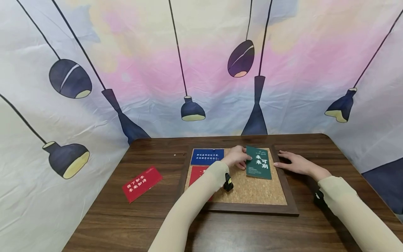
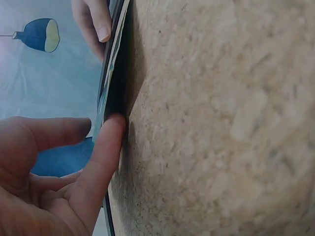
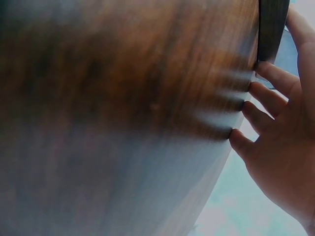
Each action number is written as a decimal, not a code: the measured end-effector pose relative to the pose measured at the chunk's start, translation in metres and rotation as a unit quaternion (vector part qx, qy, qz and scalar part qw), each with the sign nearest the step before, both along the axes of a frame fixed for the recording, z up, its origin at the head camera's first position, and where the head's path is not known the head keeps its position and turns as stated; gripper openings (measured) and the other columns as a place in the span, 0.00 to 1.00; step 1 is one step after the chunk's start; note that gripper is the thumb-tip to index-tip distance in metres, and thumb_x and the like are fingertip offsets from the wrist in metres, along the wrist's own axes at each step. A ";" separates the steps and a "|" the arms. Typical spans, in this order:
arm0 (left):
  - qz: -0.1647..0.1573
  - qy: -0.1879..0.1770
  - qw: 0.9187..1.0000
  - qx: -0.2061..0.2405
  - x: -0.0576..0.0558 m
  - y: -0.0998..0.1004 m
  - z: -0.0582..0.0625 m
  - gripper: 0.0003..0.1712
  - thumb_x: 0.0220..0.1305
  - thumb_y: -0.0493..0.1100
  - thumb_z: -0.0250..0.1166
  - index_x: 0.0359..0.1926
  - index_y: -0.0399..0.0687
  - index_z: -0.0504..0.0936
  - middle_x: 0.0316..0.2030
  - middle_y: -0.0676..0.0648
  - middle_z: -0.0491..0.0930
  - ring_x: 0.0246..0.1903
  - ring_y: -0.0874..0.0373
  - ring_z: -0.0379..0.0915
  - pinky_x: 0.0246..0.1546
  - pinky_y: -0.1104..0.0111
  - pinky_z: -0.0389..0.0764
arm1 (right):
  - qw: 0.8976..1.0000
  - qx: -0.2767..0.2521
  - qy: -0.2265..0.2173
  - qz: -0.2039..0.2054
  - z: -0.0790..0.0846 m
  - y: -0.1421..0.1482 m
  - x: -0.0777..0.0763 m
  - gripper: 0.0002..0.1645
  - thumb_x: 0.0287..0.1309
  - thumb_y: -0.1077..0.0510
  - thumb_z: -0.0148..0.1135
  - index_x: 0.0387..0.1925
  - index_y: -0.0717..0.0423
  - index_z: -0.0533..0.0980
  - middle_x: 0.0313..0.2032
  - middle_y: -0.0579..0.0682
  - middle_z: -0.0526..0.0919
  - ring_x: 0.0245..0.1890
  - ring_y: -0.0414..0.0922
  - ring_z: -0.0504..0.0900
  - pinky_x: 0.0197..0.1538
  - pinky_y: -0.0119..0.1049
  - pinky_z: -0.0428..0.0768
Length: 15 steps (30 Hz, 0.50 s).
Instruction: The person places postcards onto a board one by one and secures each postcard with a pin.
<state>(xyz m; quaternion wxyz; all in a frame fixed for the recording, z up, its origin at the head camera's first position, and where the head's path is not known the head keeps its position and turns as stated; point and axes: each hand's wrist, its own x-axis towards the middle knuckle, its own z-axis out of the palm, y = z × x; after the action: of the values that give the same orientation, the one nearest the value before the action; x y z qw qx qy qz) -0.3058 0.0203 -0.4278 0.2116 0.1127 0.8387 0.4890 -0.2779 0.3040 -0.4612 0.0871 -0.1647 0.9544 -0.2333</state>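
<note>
"Where is the green rectangular paper card (image 1: pixel 259 168)?"
"Right of centre, over the grainy cork board (image 1: pixel 252 192); the left hand (image 1: pixel 234 156) pinches its edge."
"Right hand (image 1: pixel 299 163)?"
"Fingers spread on the brown wood-grain bench (image 1: pixel 141 220). A cream sleeve (image 1: pixel 192 206) hides part of one red rectangular card (image 1: pixel 196 172)."

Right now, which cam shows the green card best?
Head: nearly all of the green card's lettered front is visible, with the left hand at its left edge. Left wrist: only a thin, edge-on strip by that hand, no readable lettering. Right wrist: the card isn't visible.
</note>
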 end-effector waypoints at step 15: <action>-0.001 -0.029 0.999 0.032 0.001 0.009 0.001 0.38 0.68 0.32 0.65 0.75 0.34 0.60 0.38 0.42 0.84 0.18 0.55 0.79 0.23 0.65 0.84 | 1.000 -0.013 -0.014 -0.003 0.001 0.000 0.001 0.53 0.67 0.30 0.55 0.72 0.70 0.62 0.74 0.72 0.54 0.71 0.74 0.53 0.64 0.71 0.61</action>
<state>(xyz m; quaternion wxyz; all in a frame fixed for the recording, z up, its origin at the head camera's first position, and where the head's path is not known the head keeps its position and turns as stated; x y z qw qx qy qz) -0.3046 0.0294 -0.4270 0.2325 0.1057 0.8159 0.5187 -0.2768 0.3038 -0.4600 0.0973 -0.1601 0.9505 -0.2480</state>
